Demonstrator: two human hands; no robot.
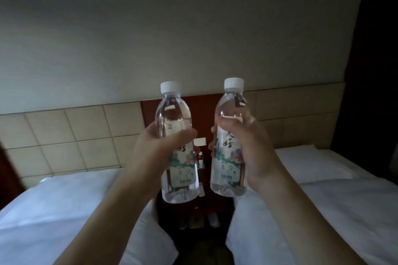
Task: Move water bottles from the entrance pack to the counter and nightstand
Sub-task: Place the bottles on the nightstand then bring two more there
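Between two white beds, held up before the dark nightstand (212,202) at the far wall, two full water bottles stand upright and capped, a little apart. The left hand (157,148) is wrapped round the label of the left bottle (179,170); the right hand (243,142) is clamped on the right bottle (228,170) in the same way. Small items, too dim to identify, already lie on the nightstand top, including what looks like a small bottle (200,160) near the wall switch (199,141). Likely hazards: setting both bottles down at once in poor light could knock those items over, or land a base on an edge so the bottle topples onto the left bed (64,206) or right bed (323,211).
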